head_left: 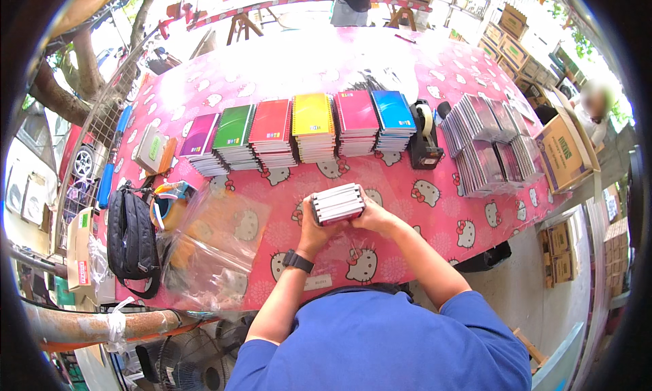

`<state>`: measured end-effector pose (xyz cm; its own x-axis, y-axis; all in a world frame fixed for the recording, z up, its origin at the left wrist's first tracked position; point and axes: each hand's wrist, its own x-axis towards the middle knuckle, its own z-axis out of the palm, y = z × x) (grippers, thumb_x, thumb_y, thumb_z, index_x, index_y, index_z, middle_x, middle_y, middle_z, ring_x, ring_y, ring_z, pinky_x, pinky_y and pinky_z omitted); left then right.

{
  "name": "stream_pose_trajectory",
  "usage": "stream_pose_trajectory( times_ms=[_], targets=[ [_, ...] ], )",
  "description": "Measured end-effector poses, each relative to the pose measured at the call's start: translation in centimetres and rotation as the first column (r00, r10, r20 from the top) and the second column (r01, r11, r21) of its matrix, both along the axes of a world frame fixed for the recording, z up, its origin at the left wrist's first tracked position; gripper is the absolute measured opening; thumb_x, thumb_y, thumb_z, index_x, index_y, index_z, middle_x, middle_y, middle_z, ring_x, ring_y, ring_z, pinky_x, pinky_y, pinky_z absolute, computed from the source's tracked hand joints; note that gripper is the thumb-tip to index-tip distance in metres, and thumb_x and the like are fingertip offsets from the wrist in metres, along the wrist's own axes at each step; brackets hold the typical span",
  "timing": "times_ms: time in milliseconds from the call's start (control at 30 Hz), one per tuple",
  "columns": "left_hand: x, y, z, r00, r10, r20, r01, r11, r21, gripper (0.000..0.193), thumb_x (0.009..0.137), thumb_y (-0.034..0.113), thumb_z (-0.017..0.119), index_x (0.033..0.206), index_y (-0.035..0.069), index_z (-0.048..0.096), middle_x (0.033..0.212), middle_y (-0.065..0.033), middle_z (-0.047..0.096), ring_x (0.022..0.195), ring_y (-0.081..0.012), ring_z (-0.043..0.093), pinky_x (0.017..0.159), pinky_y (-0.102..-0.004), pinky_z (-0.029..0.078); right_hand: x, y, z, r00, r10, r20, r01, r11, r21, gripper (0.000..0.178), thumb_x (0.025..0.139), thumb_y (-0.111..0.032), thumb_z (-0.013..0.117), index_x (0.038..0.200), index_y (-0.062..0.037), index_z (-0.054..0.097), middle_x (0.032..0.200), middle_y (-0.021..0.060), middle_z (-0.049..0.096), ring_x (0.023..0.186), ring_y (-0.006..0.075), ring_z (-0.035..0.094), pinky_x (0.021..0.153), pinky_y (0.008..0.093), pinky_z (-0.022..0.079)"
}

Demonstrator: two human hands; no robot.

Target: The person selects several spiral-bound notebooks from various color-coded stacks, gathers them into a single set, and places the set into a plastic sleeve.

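A small stack of notebooks [337, 202], white page edges facing up, is held between both hands above the near middle of the table. My left hand [315, 229] grips its left side, and my right hand [371, 216] closes on the right side. Beyond them stands a row of spiral notebook piles: purple [200, 135], green [234, 127], red [270, 122], yellow [313, 116], pink [356, 111] and blue [392, 111]. Clear plastic bags [217, 248] lie on the table left of my left hand.
A black tape dispenser [426, 143] stands right of the blue pile, beside plastic-wrapped notebook bundles [492, 146]. An open carton [564, 153] is at the right edge. A black bag [129, 235] lies at the left on the pink table cover [428, 238]. People are in the background.
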<state>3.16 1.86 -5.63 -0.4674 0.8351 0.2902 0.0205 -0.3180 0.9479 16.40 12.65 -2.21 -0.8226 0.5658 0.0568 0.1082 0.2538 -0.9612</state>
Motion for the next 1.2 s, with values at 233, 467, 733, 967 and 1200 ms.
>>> stream_pose_trajectory(
  times_ms=[233,467,733,967,1200],
  targets=[
    [0.1,-1.3,3.0,0.961,0.11,0.254,-0.073,0.986,-0.15,0.063,0.065,0.009,0.081,0.114,0.003,0.041,0.102,-0.007,0.058,0.095,-0.0146,0.057,0.083,-0.0291,0.048,0.8,9.5,6.9,0.952,-0.3,-0.064,0.249,0.634,0.732,0.05,0.065,0.003,0.06,0.114,-0.0051,0.056,0.124,0.0138,0.052,0.119,0.0287,0.043,0.102,0.0379,0.03],
    [0.1,-2.0,3.4,0.772,0.047,0.634,0.034,0.993,-0.115,0.04,0.076,0.011,0.073,0.111,0.005,0.054,0.104,-0.004,0.061,0.094,-0.015,0.058,0.082,-0.0304,0.048,2.7,15.9,5.9,0.822,-0.537,-0.188,0.343,0.204,0.917,0.018,0.076,-0.021,0.067,0.09,-0.01,0.064,0.084,0.0046,0.061,0.086,0.0226,0.055,0.08,0.0383,0.037],
    [0.4,-2.2,0.8,0.664,0.153,0.732,-0.053,0.986,-0.158,0.054,0.074,0.024,0.076,0.117,0.007,0.048,0.108,-0.0043,0.057,0.097,-0.0152,0.056,0.084,-0.0327,0.047,0.4,-0.9,8.0,0.746,-0.572,-0.342,0.383,0.788,-0.482,0.025,0.078,-0.002,0.064,0.099,-0.0045,0.052,0.09,0.0038,0.056,0.08,0.0119,0.058,0.069,0.024,0.049],
    [0.9,-2.9,3.7,0.966,0.082,0.244,-0.049,0.989,-0.137,0.072,0.063,0.013,0.084,0.118,0.003,0.039,0.109,-0.0084,0.055,0.101,-0.0163,0.055,0.087,-0.0313,0.047,3.2,-3.0,1.2,0.9,-0.43,0.067,0.413,0.893,0.181,0.043,0.07,0.001,0.069,0.106,-0.0083,0.048,0.096,0.003,0.051,0.086,0.0108,0.054,0.076,0.0228,0.046],
    [1.3,-4.9,1.4,0.991,-0.092,0.096,0.097,0.994,-0.049,0.088,0.056,0.002,0.08,0.129,0.005,0.031,0.117,-0.0087,0.048,0.107,-0.0184,0.051,0.091,-0.0309,0.043,3.2,-3.4,0.7,0.977,0.093,-0.191,-0.167,0.889,-0.425,0.083,0.059,0.005,0.067,0.133,-0.0095,0.031,0.126,0.0045,0.044,0.116,0.0151,0.042,0.099,0.0295,0.033]
  ],
)
